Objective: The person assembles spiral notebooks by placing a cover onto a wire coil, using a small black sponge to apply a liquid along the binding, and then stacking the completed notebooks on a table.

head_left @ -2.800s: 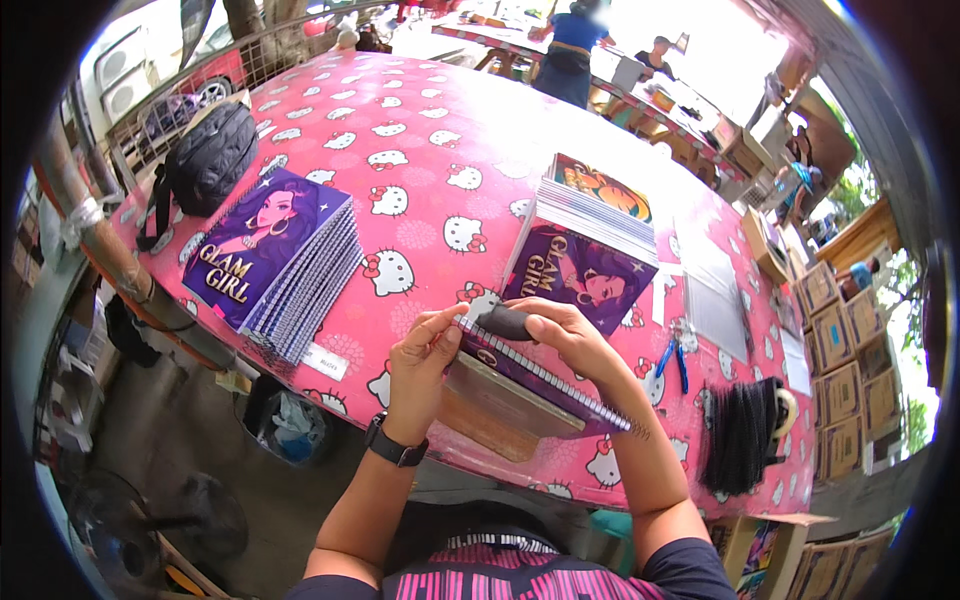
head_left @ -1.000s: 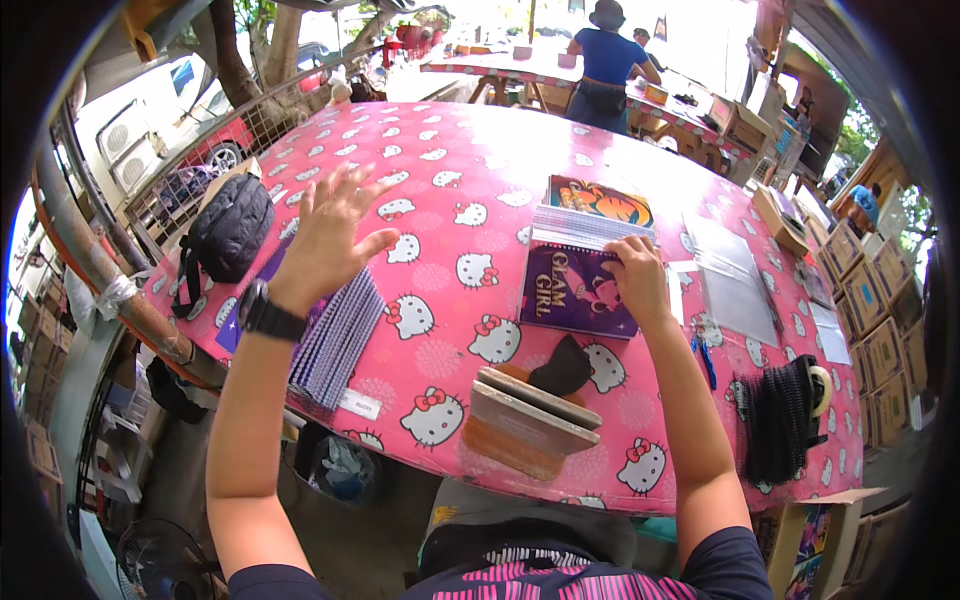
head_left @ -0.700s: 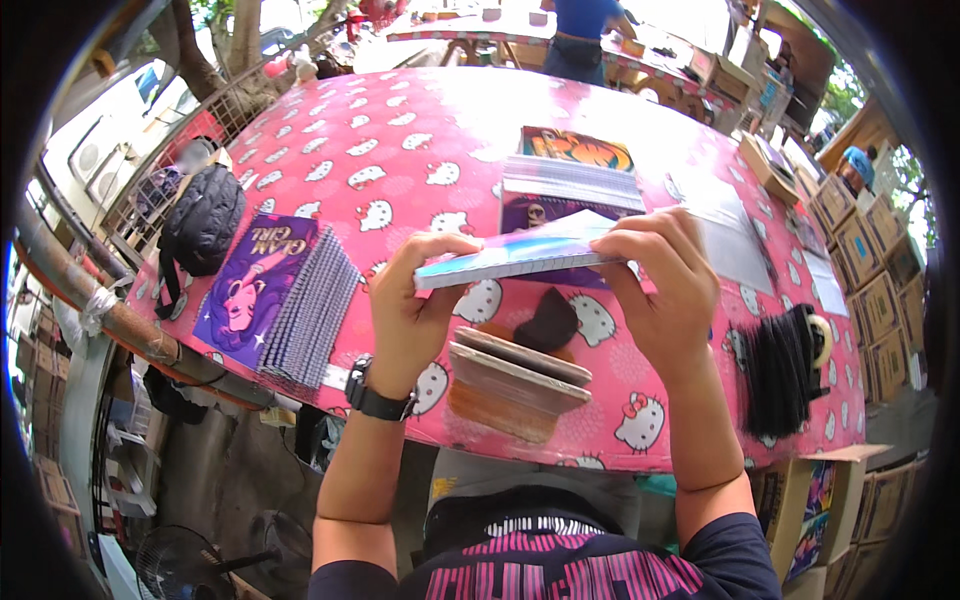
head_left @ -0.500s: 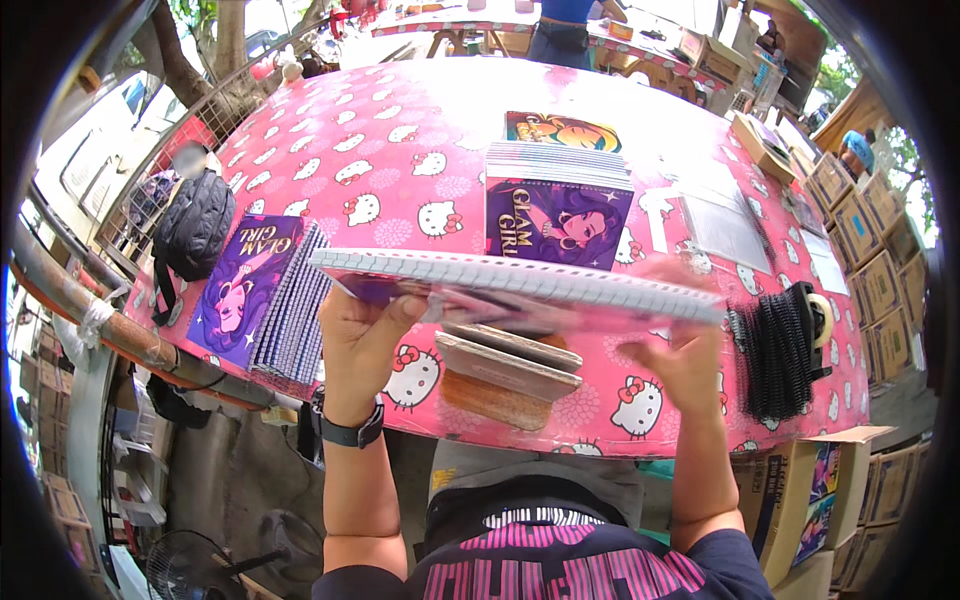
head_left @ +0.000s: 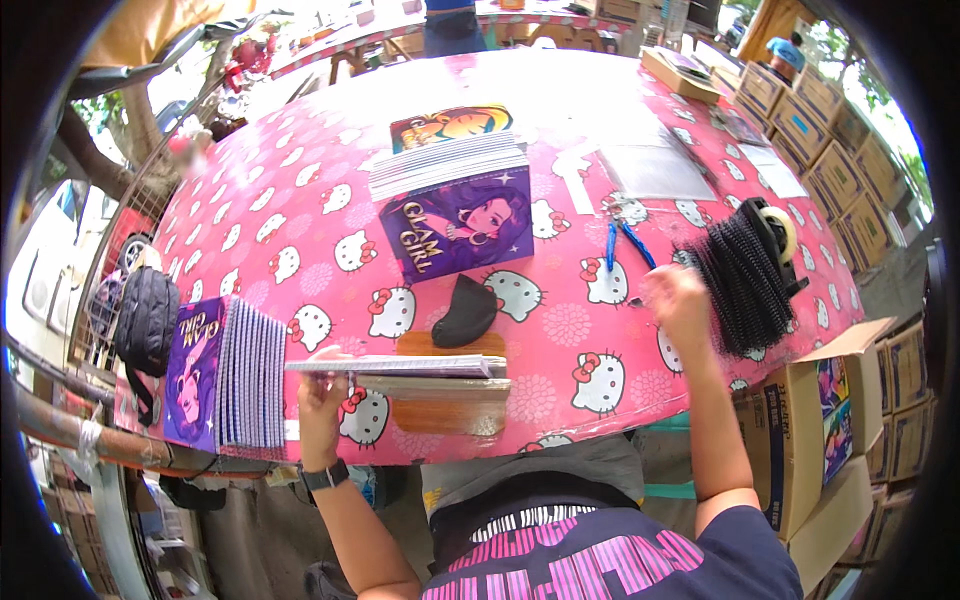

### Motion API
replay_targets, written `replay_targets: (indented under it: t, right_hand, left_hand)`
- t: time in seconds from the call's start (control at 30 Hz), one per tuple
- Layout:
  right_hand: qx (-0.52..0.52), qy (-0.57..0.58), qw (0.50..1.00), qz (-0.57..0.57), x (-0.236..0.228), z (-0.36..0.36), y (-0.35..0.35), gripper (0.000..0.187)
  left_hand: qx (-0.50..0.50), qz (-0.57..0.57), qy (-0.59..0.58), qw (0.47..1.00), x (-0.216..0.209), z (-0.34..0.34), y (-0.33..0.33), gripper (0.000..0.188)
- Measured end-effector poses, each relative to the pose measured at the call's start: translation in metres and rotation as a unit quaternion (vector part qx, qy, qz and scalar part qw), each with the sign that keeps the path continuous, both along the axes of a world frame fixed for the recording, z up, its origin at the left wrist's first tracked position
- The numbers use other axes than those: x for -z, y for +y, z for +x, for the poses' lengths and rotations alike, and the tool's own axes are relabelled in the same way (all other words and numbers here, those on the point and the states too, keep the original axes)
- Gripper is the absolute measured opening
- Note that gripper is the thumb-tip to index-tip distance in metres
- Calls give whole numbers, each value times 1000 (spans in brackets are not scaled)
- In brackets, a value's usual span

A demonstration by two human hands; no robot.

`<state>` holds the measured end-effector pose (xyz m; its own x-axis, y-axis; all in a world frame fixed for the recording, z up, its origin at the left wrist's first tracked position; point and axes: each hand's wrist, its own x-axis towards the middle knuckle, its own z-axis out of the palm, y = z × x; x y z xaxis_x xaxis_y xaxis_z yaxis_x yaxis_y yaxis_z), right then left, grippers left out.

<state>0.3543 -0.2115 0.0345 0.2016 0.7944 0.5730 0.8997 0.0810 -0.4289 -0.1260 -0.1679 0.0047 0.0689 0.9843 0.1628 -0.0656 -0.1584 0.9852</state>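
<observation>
Notebook (head_left: 405,365) lies edge-on, left end in the left fingers (head_left: 316,391).

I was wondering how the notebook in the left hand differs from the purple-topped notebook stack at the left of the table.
The held notebook is gripped in the left hand; the purple-topped stack rests on the pink table. The held notebook is seen nearly edge-on; the stack shows its top cover face up. The held notebook is one thin piece, while the stack is many, fanned out sideways. Both show pale edges.
</observation>
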Motion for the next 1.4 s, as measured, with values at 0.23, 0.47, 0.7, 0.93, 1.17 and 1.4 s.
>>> replay_targets:
  t: [0.23,0.47,0.7,0.93,1.17,1.4]
  right_hand:
    - [215,-106,956,-167,55,89,8,23]
    - [190,-83,975,-82,10,85,7,16]
    - [-99,228,958,-142,-79,-66,-19,42]
    - [-324,245,899,-163,-78,-113,-24,19]
    - [-394,216,880,-155,-72,-112,-17,16]
    - [-402,207,878,-156,-74,-114,-16,16]
  left_hand:
    - [-73,13,-126,989,-46,55,10,29]
    - [-321,199,63,924,-60,96,-7,58]
    - [-54,285,505,813,-80,164,-50,61]
    - [-129,352,442,815,-64,182,-45,33]
    - [-126,347,435,821,-62,182,-44,37]
    - [-111,354,443,816,-63,179,-43,40]
